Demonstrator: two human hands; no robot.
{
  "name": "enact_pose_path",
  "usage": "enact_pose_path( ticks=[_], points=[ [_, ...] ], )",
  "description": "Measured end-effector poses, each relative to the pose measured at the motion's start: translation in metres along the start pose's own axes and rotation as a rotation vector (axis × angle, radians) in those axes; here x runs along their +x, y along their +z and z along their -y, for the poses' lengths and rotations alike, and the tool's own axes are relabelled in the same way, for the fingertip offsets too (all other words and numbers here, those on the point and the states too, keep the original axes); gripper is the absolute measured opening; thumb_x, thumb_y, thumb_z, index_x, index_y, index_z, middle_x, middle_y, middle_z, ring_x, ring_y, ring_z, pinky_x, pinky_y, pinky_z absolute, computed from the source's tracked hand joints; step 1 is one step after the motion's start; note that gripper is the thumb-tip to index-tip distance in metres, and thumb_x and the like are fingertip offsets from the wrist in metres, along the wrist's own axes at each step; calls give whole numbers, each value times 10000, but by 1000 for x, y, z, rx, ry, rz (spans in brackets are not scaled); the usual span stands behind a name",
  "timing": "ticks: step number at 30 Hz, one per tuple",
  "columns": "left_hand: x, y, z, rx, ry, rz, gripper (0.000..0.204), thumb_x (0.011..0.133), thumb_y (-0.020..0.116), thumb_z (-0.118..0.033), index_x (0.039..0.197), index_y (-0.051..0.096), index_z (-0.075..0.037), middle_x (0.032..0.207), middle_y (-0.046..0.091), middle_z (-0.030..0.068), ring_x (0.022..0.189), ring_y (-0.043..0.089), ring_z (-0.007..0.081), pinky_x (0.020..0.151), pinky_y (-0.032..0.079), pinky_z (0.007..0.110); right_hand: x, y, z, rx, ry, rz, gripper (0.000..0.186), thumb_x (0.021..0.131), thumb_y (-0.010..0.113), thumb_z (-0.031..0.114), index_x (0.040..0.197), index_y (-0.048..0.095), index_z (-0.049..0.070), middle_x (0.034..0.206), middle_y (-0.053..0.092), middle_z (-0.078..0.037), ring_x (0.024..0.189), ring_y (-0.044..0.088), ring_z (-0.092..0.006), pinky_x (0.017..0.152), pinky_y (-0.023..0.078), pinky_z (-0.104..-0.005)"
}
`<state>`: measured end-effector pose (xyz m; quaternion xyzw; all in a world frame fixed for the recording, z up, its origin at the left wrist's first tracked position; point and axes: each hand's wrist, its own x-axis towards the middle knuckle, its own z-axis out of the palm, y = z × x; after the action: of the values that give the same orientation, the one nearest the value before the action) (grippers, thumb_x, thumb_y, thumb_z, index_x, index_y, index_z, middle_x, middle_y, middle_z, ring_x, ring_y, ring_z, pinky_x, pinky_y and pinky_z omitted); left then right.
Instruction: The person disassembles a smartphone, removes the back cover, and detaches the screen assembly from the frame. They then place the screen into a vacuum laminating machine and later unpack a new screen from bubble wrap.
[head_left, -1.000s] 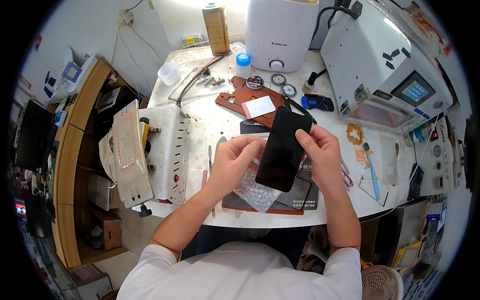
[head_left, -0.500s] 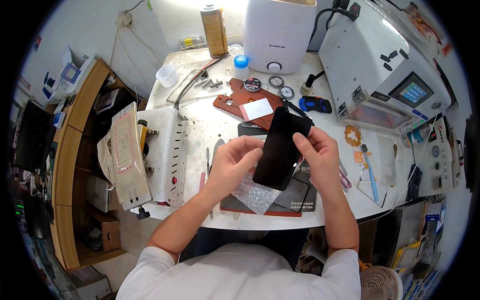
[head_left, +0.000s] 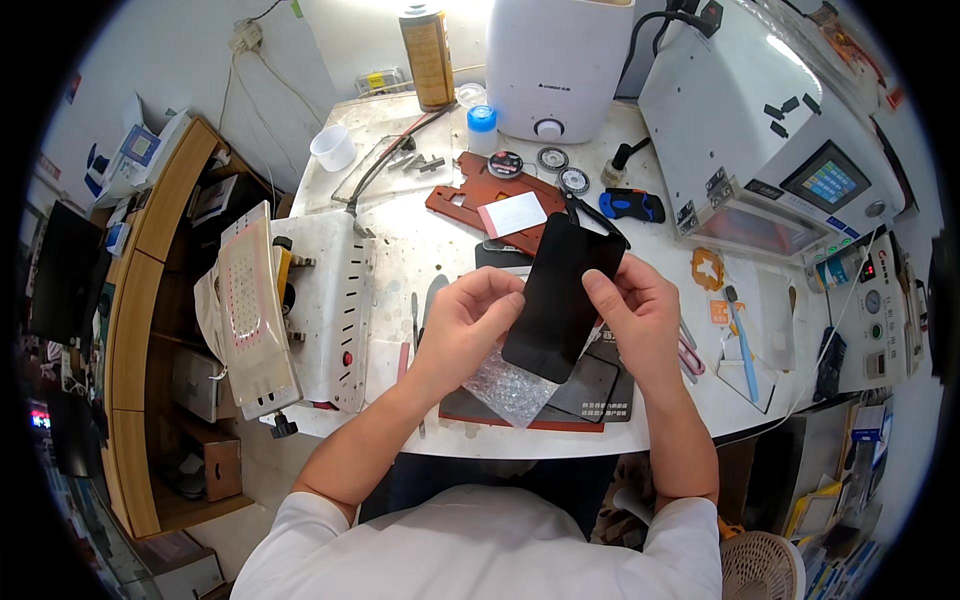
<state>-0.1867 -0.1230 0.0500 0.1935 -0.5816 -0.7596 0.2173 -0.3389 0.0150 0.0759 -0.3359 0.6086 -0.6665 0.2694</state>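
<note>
A black smartphone (head_left: 553,312), its dark glassy face toward me, is held tilted above the middle of the bench. My right hand (head_left: 642,312) grips its right edge, thumb across the front and fingers behind. At the left edge, my left hand (head_left: 468,318) is closed with curled fingers and the thumb against the phone; the fingertips behind are partly hidden. Below the phone, a crumpled sheet of clear bubble wrap (head_left: 512,397) lies on a dark work mat (head_left: 465,408). A thin black frame-like outline (head_left: 598,392) rests on the mat beside the wrap.
Beyond the phone lie a reddish-brown fixture plate (head_left: 460,203), a white card (head_left: 513,214) and black-handled pliers (head_left: 598,217). A white machine with a tilted panel (head_left: 262,310) stands left. Right are a blue brush (head_left: 745,350) and a boxy machine with a screen (head_left: 760,130).
The phone has shifted very slightly toward me and to the left. Both hands keep their hold, my right thumb a little left of where it was.
</note>
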Motion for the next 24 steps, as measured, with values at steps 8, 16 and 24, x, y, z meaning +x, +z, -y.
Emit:
enact_pose_path(
  ticks=[8,16,24],
  points=[
    [0,0,-1,21,-6,0,118,971,610,-129,982,634,-14,784,610,-31,664,528,28,572,421,198,-1,2,1,-8,-27,18,214,944,684,96,1115,669,-32,884,686,-5,752,588,-22,658,468,-181],
    [-1,2,-3,47,-11,-18,176,989,612,-188,970,648,-16,799,622,-28,697,551,37,578,437,206,-1,-1,0,36,-6,30,223,945,678,89,1126,662,-40,929,697,-24,803,616,-38,710,490,-190],
    [2,2,-3,-36,51,-39,198,990,614,-163,1074,660,10,910,680,12,779,604,57,668,506,218,-1,-4,-1,-17,-2,80,228,937,681,97,1127,661,-27,900,692,-13,757,594,-29,659,460,-186]
  ],
)
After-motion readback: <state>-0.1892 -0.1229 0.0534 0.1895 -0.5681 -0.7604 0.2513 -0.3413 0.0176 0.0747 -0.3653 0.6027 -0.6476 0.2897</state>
